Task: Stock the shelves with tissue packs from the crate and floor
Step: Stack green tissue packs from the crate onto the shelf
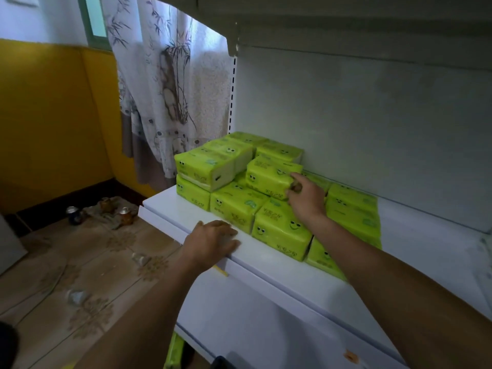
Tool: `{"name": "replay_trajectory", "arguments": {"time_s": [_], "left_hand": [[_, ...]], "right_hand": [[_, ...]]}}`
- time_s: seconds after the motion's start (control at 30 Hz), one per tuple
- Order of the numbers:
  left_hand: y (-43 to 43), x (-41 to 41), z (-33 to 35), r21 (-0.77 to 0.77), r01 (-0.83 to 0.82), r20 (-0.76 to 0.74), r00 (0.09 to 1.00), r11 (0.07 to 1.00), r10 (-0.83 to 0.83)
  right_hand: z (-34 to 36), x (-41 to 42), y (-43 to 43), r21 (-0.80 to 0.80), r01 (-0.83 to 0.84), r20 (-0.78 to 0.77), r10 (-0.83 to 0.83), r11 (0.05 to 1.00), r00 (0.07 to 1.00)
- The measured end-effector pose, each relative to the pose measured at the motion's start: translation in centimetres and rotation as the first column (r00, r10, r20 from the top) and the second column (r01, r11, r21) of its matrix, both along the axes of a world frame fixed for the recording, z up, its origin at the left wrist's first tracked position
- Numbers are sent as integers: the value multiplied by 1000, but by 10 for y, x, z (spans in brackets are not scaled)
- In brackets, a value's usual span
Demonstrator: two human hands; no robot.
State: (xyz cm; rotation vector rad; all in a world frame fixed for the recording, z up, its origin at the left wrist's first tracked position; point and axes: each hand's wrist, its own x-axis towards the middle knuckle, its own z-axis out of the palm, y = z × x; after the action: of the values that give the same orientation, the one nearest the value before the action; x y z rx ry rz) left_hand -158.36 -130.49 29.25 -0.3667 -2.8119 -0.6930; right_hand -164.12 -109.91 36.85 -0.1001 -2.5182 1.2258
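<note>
Several bright green tissue packs (234, 206) with smiley faces are stacked in two layers on the white shelf (269, 255). My right hand (306, 198) grips the right end of a tilted tissue pack (269, 175) lying on the upper layer. My left hand (213, 242) rests palm down on the shelf's front edge, fingers straight, holding nothing. More green packs (174, 350) show on a lower level beneath the shelf.
The shelf's white back panel (372, 142) and an upper shelf (346, 22) bound the space. Free shelf room lies to the right. On the wooden floor (80, 275) at left stand cans (74, 214) and jars on a rag, near a patterned curtain (165, 89).
</note>
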Motion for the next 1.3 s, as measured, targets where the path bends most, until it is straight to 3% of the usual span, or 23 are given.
{"name": "replay_trajectory", "arguments": {"time_s": [0.17, 0.3, 0.47, 0.67, 0.8, 1.03, 1.3], "left_hand": [[0, 0, 1, 4, 49, 1, 999, 999, -49], [3, 2, 2, -51, -12, 29, 999, 999, 14], [16, 26, -6, 55, -38, -115, 992, 998, 44], [8, 85, -24, 212, -64, -189, 976, 975, 105], [12, 125, -49, 144, 19, -77, 997, 989, -8], [35, 198, -119, 141, 34, 215, 975, 989, -64], [70, 247, -211, 145, 52, 486, 866, 988, -117]], "right_hand": [[0, -10, -17, -128, -32, -6, 32, 991, 999], [-1, -4, -25, -128, -110, 67, 119, 986, 991], [11, 29, -15, -119, -104, 82, 114, 987, 990], [4, 101, -7, 125, 30, 21, -33, 992, 999], [-23, 152, -13, 273, -87, 26, 83, 958, 996], [-100, 224, -8, 343, -145, 26, 145, 928, 989], [-243, 273, 43, 130, -56, 405, -1, 990, 914]]}}
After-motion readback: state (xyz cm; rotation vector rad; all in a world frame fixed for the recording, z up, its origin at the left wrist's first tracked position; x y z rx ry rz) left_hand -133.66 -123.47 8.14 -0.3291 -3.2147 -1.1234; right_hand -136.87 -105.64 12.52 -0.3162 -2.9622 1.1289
